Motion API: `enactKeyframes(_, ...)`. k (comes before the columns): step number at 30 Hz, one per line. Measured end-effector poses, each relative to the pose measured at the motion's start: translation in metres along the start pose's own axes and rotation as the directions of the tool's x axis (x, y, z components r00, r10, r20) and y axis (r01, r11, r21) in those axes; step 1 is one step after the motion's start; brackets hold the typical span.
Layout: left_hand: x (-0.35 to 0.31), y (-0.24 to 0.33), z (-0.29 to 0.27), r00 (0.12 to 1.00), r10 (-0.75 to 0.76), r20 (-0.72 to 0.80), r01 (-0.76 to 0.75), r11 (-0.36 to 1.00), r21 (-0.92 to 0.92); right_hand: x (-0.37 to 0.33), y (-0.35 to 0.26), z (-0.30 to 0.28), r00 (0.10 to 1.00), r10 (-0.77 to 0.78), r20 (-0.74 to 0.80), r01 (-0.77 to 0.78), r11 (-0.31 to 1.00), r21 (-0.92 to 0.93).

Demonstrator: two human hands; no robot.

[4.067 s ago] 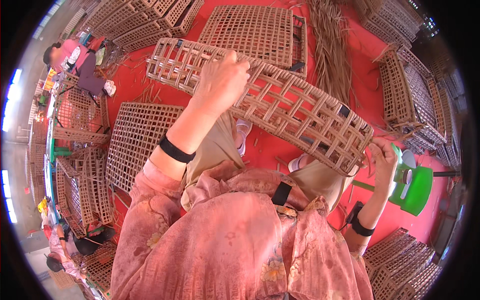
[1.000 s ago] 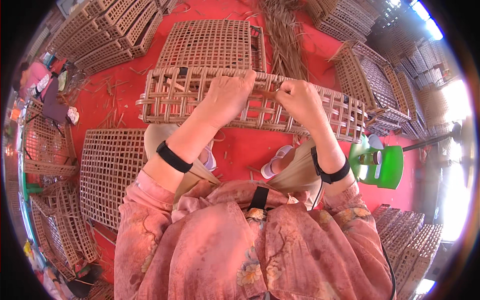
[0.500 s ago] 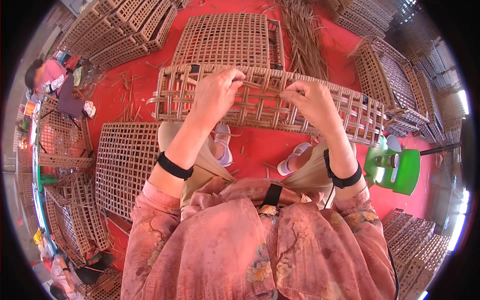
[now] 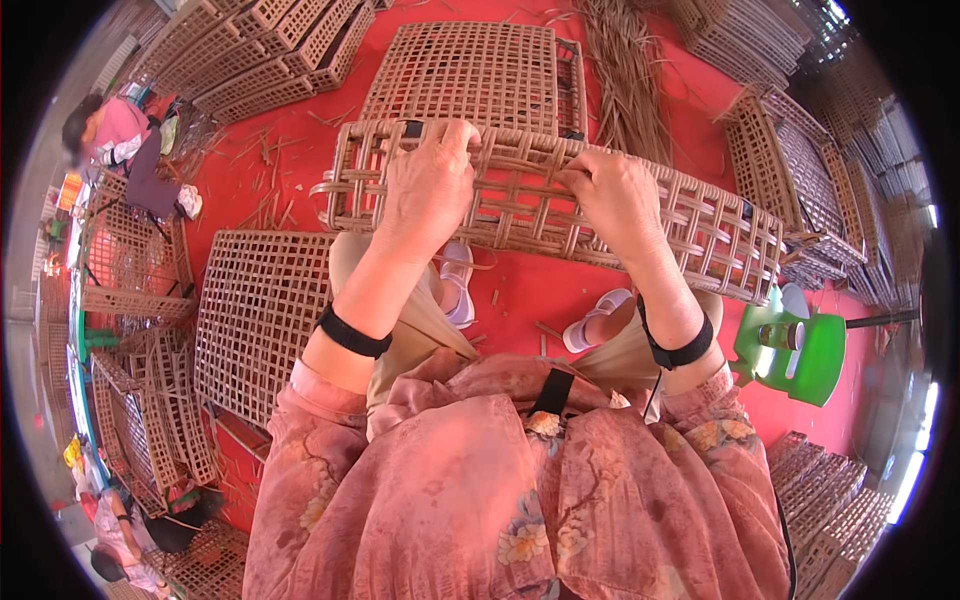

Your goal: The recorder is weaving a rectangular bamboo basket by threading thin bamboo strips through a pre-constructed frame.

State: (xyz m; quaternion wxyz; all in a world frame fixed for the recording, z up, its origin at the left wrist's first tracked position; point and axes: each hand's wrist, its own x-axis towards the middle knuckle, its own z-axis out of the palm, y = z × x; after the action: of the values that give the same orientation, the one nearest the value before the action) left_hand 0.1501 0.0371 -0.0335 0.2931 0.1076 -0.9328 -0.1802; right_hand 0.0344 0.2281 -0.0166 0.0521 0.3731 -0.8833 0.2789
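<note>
Across my knees stands a long openwork rattan basket (image 4: 690, 225), its wrapped rim uppermost and its latticed side toward me. My left hand (image 4: 428, 195) is closed at the rim, left of the middle, with bent fingers over the top edge. To the right of it, my right hand (image 4: 618, 200) pinches at a rattan strand just below the rim. My own fingers partly hide the exact grip of each hand. Loose strand ends curl out at the basket's left end.
Another lattice basket (image 4: 465, 75) lies just beyond, beside a bundle of long strips (image 4: 625, 80). A lattice panel (image 4: 262, 320) rests at left. A green stool (image 4: 815, 360) bearing a jar (image 4: 778, 335) stands right. Basket stacks surround me; a co-worker (image 4: 125, 140) sits far left.
My left hand has turned more upright at the rim, its fingers drawn in. The right hand's fingers have curled closer against the lattice. The whole view has shifted slightly.
</note>
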Motion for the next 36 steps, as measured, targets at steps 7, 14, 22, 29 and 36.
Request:
enactKeyframes(7, 0.009, -0.005, 0.002, 0.99, 0.039, 0.137, -0.037, 0.999, -0.016, 0.002, -0.004, 0.0, 0.999, 0.044, 0.024, -0.044, 0.999, -0.013)
enactKeyframes(14, 0.028, -0.033, -0.012, 0.974, -0.049, 0.222, 0.151, 0.87, -0.469, -0.005, -0.011, -0.018, 0.995, 0.052, 0.086, -0.061, 0.993, 0.098)
enactKeyframes(22, 0.01, -0.101, -0.079, 0.947, -0.097, -0.305, 0.113, 0.993, 0.036, 0.0, -0.021, -0.012, 0.943, -0.287, -0.168, 0.297, 0.954, 0.038)
enactKeyframes(29, 0.011, -0.136, -0.166, 0.756, 0.087, -0.649, 0.19, 0.92, 0.344, 0.067, -0.102, 0.053, 0.863, -0.455, -0.221, 0.506, 0.776, 0.377)
enactKeyframes(36, 0.021, -0.094, -0.144, 0.746, 0.021, -0.665, 0.07, 0.992, 0.11, 0.072, -0.122, 0.006, 0.923, -0.321, 0.212, 0.061, 0.666, 0.743)
